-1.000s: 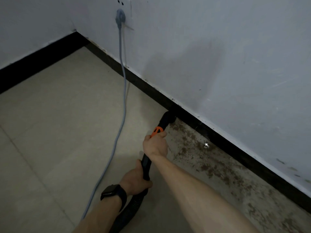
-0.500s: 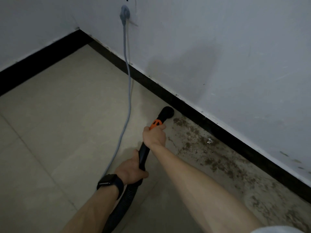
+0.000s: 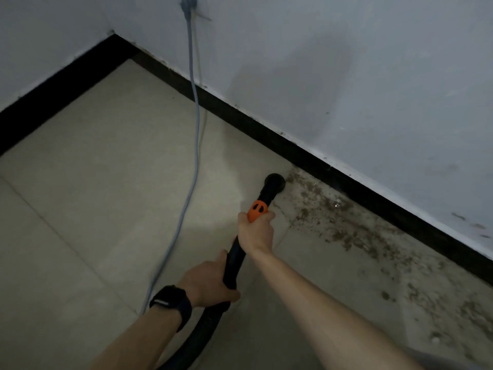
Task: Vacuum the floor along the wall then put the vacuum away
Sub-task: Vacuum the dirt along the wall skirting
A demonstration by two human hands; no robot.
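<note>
Both my hands hold the black vacuum hose point(image 3: 232, 265). My right hand point(image 3: 256, 232) grips it just behind the orange collar point(image 3: 257, 209). Lower down, my left hand point(image 3: 208, 283), with a black watch on its wrist, grips the tube where the ribbed hose begins. The round black nozzle point(image 3: 274, 182) sits on the beige tiled floor point(image 3: 93, 196), a little short of the black skirting board point(image 3: 333, 169). Brown dirt point(image 3: 346, 222) lies scattered on the floor along the wall, to the right of the nozzle. The vacuum's body is out of view.
A grey power cord point(image 3: 196, 124) hangs from a wall plug point(image 3: 188, 4) and runs down across the floor past my left wrist. The white walls point(image 3: 373, 76) meet in a corner at the upper left.
The nozzle has pulled back from the skirting board, out onto the tile at the left edge of the dirt. My view has shifted closer to the corner. Both hands keep their grip.
</note>
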